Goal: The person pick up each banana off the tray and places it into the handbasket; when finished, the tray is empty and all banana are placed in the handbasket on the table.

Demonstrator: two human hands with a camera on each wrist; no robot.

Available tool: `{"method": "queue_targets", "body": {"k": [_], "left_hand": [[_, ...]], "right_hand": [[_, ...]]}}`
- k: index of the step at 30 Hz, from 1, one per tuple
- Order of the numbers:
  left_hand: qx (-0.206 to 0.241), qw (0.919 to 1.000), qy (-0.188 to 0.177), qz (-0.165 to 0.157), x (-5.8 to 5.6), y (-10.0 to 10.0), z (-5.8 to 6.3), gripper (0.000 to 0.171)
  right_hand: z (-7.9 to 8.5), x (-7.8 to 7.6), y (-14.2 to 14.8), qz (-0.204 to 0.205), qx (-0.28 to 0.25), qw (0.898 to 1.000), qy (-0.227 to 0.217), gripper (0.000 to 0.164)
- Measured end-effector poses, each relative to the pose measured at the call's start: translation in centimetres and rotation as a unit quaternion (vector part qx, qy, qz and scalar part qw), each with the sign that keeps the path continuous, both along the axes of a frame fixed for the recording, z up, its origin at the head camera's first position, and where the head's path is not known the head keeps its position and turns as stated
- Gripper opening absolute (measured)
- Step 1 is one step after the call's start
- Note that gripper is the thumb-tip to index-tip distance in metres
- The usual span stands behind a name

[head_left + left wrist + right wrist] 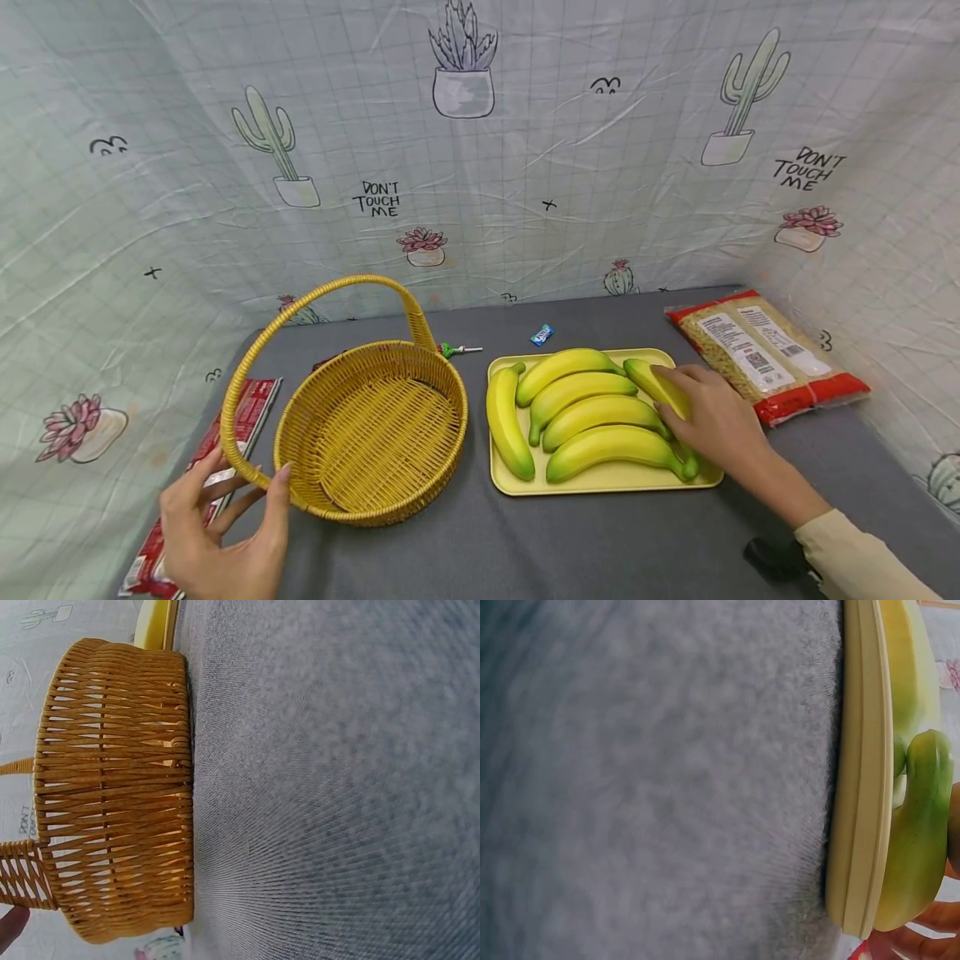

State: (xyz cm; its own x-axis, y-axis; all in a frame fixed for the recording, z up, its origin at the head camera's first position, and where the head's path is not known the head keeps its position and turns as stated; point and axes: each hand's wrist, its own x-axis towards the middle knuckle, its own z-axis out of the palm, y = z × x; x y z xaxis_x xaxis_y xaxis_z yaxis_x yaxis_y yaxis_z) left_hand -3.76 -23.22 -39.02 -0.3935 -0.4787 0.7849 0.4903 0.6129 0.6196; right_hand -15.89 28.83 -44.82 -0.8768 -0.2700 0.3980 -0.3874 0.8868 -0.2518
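A round yellow wicker basket (pixel 382 433) with a tall arched handle stands on the grey cloth. My left hand (pixel 225 525) holds the near base of that handle between thumb and fingers; in the left wrist view only a fingertip (pixel 13 927) shows beside the woven handle. To the right, a pale yellow tray (pixel 600 490) bears several yellow bananas with green ends. My right hand (pixel 708 417) grips the rightmost banana (pixel 651 381), which lies along the tray's right side. The right wrist view shows this banana's green end (pixel 928 769) over the tray rim, with fingers behind it.
A red-ended bag of pasta (pixel 765 354) lies beyond the right hand. Behind the tray is a small blue wrapped candy (pixel 542 335), and a lollipop (pixel 453 350) lies behind the basket. A red packet (pixel 251 412) lies left of the basket, partly hidden. Patterned cloth hangs around.
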Motion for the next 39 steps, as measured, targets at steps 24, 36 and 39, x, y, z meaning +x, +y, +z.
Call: {"method": "queue_targets", "body": {"k": [24,36,39], "left_hand": [[0.026,0.9987,0.019,-0.039,-0.3,-0.4,-0.6,0.063],[0.035,0.9955,0.067,-0.057,-0.6,-0.7,-1.1,0.054],[0.037,0.9942,0.070,-0.073,-0.8,-0.7,-1.2,0.054]], "right_hand": [[1.7,-0.3,0.3,-0.026,-0.014,0.999,0.032,0.054],[4.5,-1.2,-1.7,0.017,-0.037,0.996,0.079,0.052],[5.4,-1.2,-2.2,0.022,-0.036,0.996,0.077,0.053]]}}
